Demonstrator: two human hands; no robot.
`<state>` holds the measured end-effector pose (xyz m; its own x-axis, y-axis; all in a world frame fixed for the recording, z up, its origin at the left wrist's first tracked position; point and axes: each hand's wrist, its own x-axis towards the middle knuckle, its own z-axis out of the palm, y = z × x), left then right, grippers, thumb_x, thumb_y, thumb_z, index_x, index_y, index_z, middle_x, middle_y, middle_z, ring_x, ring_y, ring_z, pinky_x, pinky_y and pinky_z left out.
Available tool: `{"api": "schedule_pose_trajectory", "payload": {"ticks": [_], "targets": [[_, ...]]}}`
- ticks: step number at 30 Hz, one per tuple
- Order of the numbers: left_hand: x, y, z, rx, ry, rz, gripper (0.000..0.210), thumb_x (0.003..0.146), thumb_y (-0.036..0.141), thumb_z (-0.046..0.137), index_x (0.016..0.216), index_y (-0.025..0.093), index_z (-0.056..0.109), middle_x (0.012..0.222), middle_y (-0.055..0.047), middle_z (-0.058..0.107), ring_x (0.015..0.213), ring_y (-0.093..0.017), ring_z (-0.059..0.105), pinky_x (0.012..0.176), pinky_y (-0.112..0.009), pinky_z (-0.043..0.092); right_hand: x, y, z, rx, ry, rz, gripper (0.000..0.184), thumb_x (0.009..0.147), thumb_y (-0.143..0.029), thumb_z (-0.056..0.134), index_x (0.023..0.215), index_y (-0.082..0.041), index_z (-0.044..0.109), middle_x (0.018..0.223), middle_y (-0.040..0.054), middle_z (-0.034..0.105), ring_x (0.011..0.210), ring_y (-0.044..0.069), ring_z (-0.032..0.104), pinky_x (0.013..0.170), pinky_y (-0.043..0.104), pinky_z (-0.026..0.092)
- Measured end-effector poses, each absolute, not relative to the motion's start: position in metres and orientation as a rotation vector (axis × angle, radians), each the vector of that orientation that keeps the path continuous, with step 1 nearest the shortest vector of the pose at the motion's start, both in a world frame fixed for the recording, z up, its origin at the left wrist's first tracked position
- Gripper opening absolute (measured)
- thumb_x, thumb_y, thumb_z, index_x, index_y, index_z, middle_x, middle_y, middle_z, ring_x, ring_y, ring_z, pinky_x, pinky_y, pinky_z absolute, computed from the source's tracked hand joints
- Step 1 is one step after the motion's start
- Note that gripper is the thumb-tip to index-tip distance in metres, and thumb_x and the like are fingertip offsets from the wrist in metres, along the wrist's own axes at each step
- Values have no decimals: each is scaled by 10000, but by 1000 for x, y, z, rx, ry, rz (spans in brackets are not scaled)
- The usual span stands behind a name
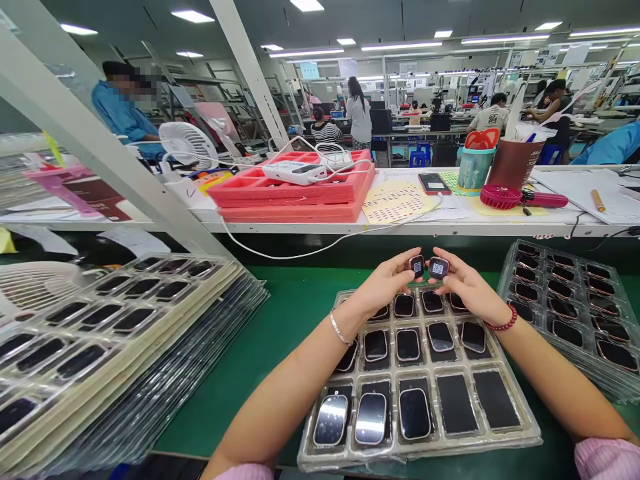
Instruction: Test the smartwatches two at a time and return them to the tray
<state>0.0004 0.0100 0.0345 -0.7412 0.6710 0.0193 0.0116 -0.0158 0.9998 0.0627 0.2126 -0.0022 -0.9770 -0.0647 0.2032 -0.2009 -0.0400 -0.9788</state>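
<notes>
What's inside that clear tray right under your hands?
The clear tray holds small dark watch-like pieces in pockets; two front right pockets look empty. The left hand and right hand cover part of the far row.

One camera only, worn on the person's head, looking forward and down along both forearms. It sits close above the green surface [280, 320], with the clear tray [520, 427] nearest the lower edge, and beyond a white shelf [450, 228] takes in the workshop's far rows.
</notes>
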Motion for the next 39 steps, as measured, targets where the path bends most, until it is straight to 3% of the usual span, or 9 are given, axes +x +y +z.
{"api": "schedule_pose_trajectory", "payload": {"ticks": [3, 7, 12, 18, 39], "targets": [[-2, 9, 33, 730, 1792, 1793, 560, 853, 313, 642, 1390, 197, 537, 1066, -89, 633, 917, -186, 628, 642, -242, 465, 59, 216, -2, 294, -2033, 2318, 581, 864, -275, 662, 1420, -291, 492, 1121, 51, 610, 909, 149, 650, 743, 286, 611], [-1, 10, 34, 722, 1751, 1817, 624, 821, 387, 706, 1382, 188, 520, 1043, -73, 624, 805, -150, 637, 583, -220, 440, 57, 216, 0, 251, -1897, 2499, 559, 770, -293, 786, 1289, -267, 581, 1016, 17, 612, 751, 114, 654, 608, 220, 592], [1, 11, 38, 724, 1763, 1786, 632, 814, 421, 717, 1362, 201, 491, 976, -39, 607, 694, -108, 616, 544, -204, 414, 54, 215, 0, 311, -1882, 2503, 506, 704, -277, 823, 1169, -214, 632, 937, -5, 619, 519, 35, 527, 454, 158, 498], [4, 12, 41, 759, 1773, 1755, 658, 793, 430, 733, 1354, 211, 468, 965, -34, 617, 628, -87, 589, 534, -201, 407, 53, 215, -4, 371, -1933, 2428, 507, 700, -291, 813, 1167, -211, 633, 1063, 28, 621, 559, 35, 486, 429, 137, 438], [5, 11, 35, 789, 1795, 1768, 617, 796, 395, 713, 1332, 189, 489, 920, -25, 594, 602, -74, 560, 508, -199, 376, 60, 216, -5, 369, -2093, 2271, 478, 761, -300, 776, 1206, -223, 620, 993, 26, 596, 589, 60, 457, 469, 161, 413]]}}
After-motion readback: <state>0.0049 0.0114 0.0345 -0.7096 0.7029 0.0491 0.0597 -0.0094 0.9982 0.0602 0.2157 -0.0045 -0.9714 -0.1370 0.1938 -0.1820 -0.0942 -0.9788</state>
